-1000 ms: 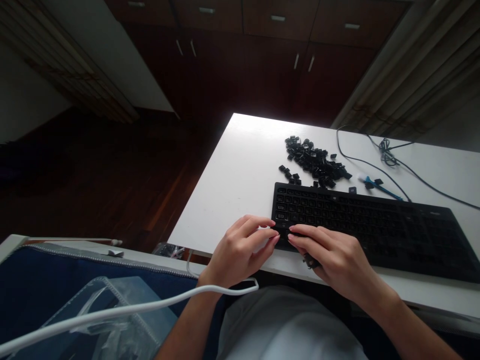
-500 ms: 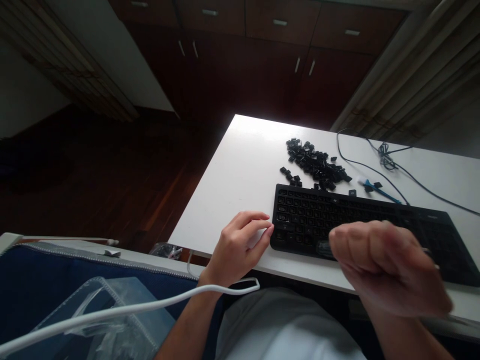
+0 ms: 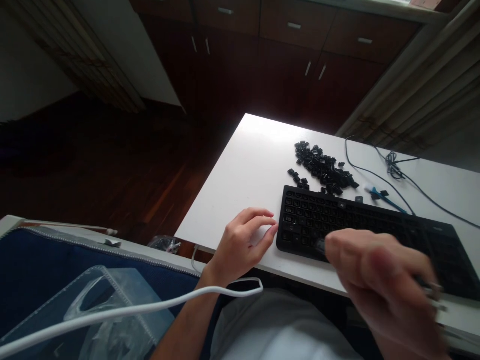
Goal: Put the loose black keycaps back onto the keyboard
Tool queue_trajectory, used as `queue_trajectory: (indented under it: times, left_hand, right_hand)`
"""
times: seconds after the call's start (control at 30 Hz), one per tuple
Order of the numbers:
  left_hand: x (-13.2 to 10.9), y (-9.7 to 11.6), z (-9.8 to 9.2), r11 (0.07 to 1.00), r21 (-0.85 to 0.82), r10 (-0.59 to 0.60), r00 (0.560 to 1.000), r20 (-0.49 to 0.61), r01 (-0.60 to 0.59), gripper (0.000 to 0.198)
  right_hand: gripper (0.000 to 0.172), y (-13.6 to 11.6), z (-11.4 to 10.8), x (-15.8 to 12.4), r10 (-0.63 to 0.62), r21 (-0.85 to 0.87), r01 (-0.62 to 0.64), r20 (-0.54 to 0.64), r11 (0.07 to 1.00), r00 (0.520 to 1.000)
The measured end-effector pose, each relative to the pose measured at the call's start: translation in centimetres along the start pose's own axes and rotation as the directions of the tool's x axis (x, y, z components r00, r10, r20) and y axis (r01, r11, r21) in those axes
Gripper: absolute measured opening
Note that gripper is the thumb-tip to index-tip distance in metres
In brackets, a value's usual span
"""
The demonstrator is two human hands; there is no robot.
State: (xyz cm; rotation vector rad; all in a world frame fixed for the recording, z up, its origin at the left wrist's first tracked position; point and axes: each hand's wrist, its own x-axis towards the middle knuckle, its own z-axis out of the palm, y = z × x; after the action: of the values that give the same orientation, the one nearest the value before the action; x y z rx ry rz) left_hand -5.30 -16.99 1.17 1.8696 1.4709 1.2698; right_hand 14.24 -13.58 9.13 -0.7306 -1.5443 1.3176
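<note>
A black keyboard [image 3: 311, 215] with many keycaps off lies along the near side of the white table. My left hand [image 3: 247, 242] rests at its left end, fingers curved and apart, holding nothing. Above the middle and right of the keyboard, my right hand [image 3: 382, 275] is closed round a tool; a dark tip [image 3: 320, 245] shows at one side of the fist and a metal end [image 3: 437, 295] at the other. The rest of the tool is hidden in the fist. Behind the keyboard, loose black keycaps [image 3: 326, 170] lie in a heap.
Right of the heap lies a blue brush [image 3: 390, 201] with a white head. A black cable [image 3: 393, 165] is bundled at the back right. A white cable [image 3: 165, 305] crosses in front of my left forearm. A clear plastic bag [image 3: 112, 320] lies on blue fabric at lower left.
The view has shifted slightly, so the table and keyboard sit further right. My right hand has turned, with the metal end now showing more. My left hand stays beside the keyboard.
</note>
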Motion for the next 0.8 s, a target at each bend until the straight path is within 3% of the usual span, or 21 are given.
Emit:
queue_trajectory:
  times: [0.1,0.17,0.2,0.27,0.33,0.4,0.47,0.6,0.7,0.8]
  left_hand:
    - [-0.1,0.1,0.2,0.982,0.068,0.171,0.98,0.105,-0.178,0.027]
    - [-0.1,0.2,0.3,0.944,0.153,0.259,0.944,0.206,-0.292,0.034]
    - [-0.1,0.3,0.4,0.923,0.194,0.281,0.927,0.25,-0.332,0.035]
    - [0.1,0.4,0.5,0.89,0.252,0.299,0.903,0.309,-0.381,0.035]
    - [0.3,0.5,0.7,0.867,0.279,0.316,0.888,0.335,-0.413,0.034]
    - [0.4,0.4,0.8,0.847,0.286,0.351,0.875,0.334,-0.449,0.035]
    - [0.4,0.4,0.9,0.838,0.28,0.376,0.867,0.328,-0.469,0.035]
    - [0.9,0.7,0.8,0.863,0.25,0.342,0.871,0.352,-0.44,0.035]
    - [2.7,1.5,0.8,0.884,0.212,0.323,0.872,0.367,-0.417,0.033]
    - [6.1,2.3,1.7,0.908,0.117,0.34,0.87,0.357,-0.403,0.026]
  right_hand:
    - [0.051,-2.0,-2.4,-0.1,0.014,-0.041,-0.017,-0.075,0.999,0.997]
    - [0.043,-1.8,-4.7,0.1,-0.016,-0.274,-0.023,-0.137,0.961,0.99]
    - [0.031,-1.1,-6.1,0.3,-0.033,-0.477,-0.02,-0.101,0.878,0.994]
    - [0.013,0.7,-9.1,0.7,-0.096,-0.83,0.069,0.019,0.553,0.995]
    - [0.025,2.4,-12.0,1.1,-0.056,-0.938,0.11,0.096,0.33,0.994]
    - [0.037,3.7,-14.2,1.5,0.012,-0.966,0.133,0.139,0.224,0.99]
    - [0.043,4.5,-15.4,1.7,0.064,-0.965,0.166,0.182,0.201,0.981]
    - [0.037,5.4,-15.4,2.1,0.111,-0.939,0.222,0.259,0.263,0.96]
    - [0.028,6.0,-15.2,2.7,0.099,-0.912,0.21,0.26,0.352,0.961]
    - [0.026,5.9,-15.3,3.5,0.091,-0.854,0.168,0.242,0.492,0.966]
